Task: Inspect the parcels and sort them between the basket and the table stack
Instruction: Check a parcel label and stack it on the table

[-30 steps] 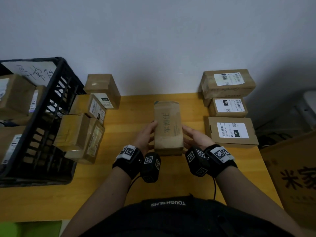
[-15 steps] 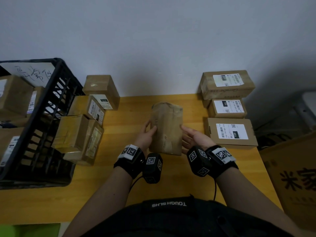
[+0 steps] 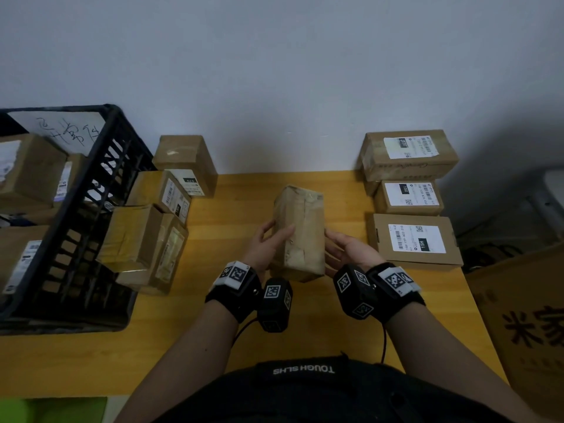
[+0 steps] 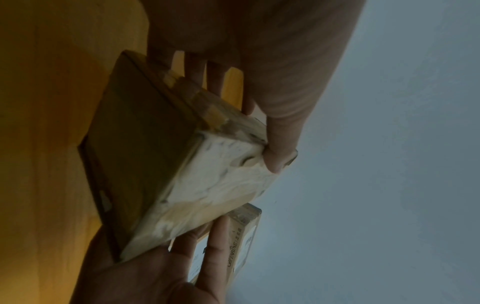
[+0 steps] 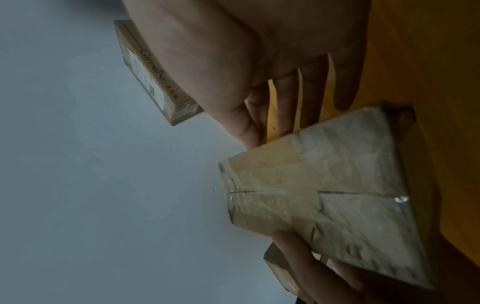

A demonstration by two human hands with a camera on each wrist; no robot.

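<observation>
1. A taped brown parcel [image 3: 300, 232] is being held just above the middle of the tabletop [image 3: 244, 337], its long axis running away from the person toward the wall, far end tipped up.
2. The left hand [image 3: 268, 242] is gripping the parcel's left flank, thumb lying over the upward face and fingers curling under; this grip is holding the parcel firmly.
3. The right hand [image 3: 351, 250] is lying along the parcel's right flank with fingers nearly straight, a wide supporting grip that is pressing rather than clasping.
4. Taking the parcel as landmark: the black basket [image 3: 91, 190] is sitting well to its left, beyond a cluster of unsorted boxes [image 3: 146, 236]; the stack of labelled boxes [image 3: 412, 203] is sitting near its right side.
5. Judgement: the inspection is probably under way, and the right hand is nearer the stack while the left is nearer the basket, so the chosen side is likely deciding which hand is carrying.
</observation>
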